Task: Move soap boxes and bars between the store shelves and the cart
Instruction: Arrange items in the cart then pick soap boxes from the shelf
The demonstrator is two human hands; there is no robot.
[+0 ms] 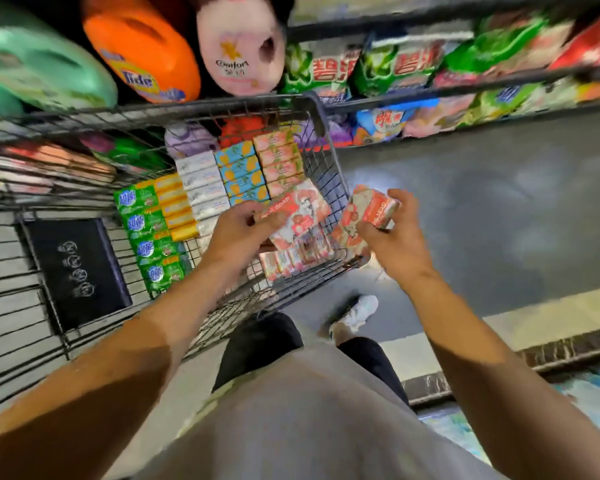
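A wire shopping cart [321, 116] holds neat rows of soap boxes: green [149, 233], yellow [174, 206], white [203, 187], blue with orange [243, 171] and pink [279, 157]. My left hand [238, 230] grips a red and white soap pack [300, 209] over the cart's near right corner. My right hand [394, 233] holds a second red and white soap pack [368, 213] just outside the cart's right wall. More red and white boxes [291, 258] lie in the cart under my left hand.
Large detergent bottles, green [32, 67], orange [142, 50] and pink [239, 46], lie at the cart's far end. Store shelves [447, 95] with bagged detergent run along the right. Grey floor [482, 209] lies between. The cart's black child-seat flap [77, 271] is at left.
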